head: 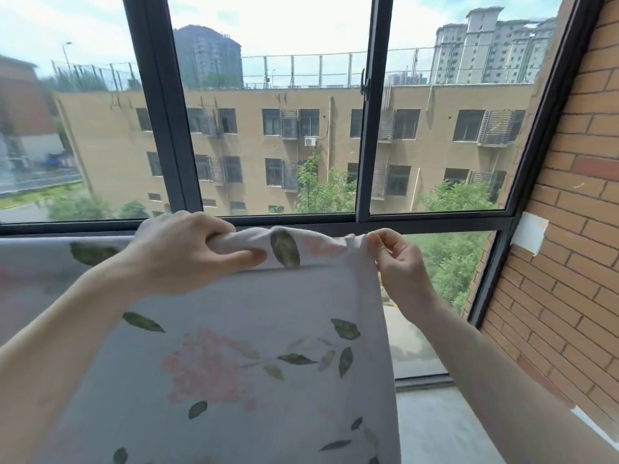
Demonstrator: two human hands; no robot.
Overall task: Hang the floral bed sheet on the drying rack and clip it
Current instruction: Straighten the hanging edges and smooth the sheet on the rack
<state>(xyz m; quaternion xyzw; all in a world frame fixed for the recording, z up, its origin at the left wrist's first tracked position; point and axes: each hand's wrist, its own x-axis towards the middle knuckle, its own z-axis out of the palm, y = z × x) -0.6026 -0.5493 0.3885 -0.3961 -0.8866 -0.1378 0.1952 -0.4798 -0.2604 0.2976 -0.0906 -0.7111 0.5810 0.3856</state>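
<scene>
The floral bed sheet (234, 329), pale with pink flowers and green leaves, hangs in front of me and fills the lower left of the view. Its top edge runs level below the window sill. My left hand (187, 252) grips a bunched fold of that top edge, fingers curled round the cloth. My right hand (395, 259) pinches the sheet's upper right corner between thumb and fingertips. The drying rack's bar is hidden under the cloth, and no clip is in view.
A dark-framed window (365, 128) stands right behind the sheet, with buildings and trees outside. A brick wall (569, 229) closes the right side. Grey floor (445, 430) shows at the lower right beside the sheet.
</scene>
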